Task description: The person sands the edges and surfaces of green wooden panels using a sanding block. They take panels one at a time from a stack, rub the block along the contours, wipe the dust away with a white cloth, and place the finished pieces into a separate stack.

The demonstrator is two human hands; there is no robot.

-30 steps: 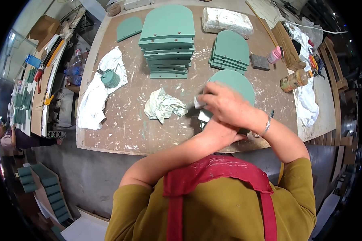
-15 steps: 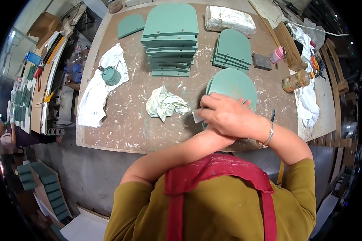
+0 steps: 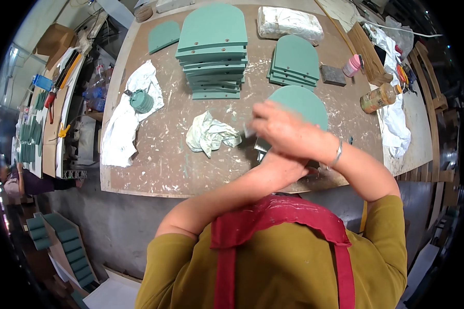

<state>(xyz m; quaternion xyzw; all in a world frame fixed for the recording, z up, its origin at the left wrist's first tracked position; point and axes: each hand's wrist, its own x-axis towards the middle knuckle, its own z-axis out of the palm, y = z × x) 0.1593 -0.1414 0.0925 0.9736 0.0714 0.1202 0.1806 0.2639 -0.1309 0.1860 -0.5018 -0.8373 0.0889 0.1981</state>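
Observation:
Close in front of me lies a green round-ended panel [image 3: 305,101], with both hands over its near part. My right hand [image 3: 282,130] is slightly blurred on the panel's left side. Its fingers are closed on a small pale flat piece [image 3: 250,129], whose material I cannot make out. My left hand [image 3: 285,167] reaches in under the right wrist at the near end, and its fingers are mostly hidden. Beside it a shiny, light-edged bit [image 3: 262,146] shows at the panel's left. A crumpled pale cloth [image 3: 211,134] lies left of the hands.
A tall stack of green panels [image 3: 212,28] stands at the back, with a smaller stack [image 3: 295,56] to its right. Around the table are a green jar [image 3: 141,101] on white cloth, a wrapped white bundle [image 3: 288,24], a dark block [image 3: 333,75] and a bottle [image 3: 379,99].
My right hand has slid a little away from me over the panel, pale piece with it. The light-edged bit beside the left hand now shows. The whole view has shifted slightly.

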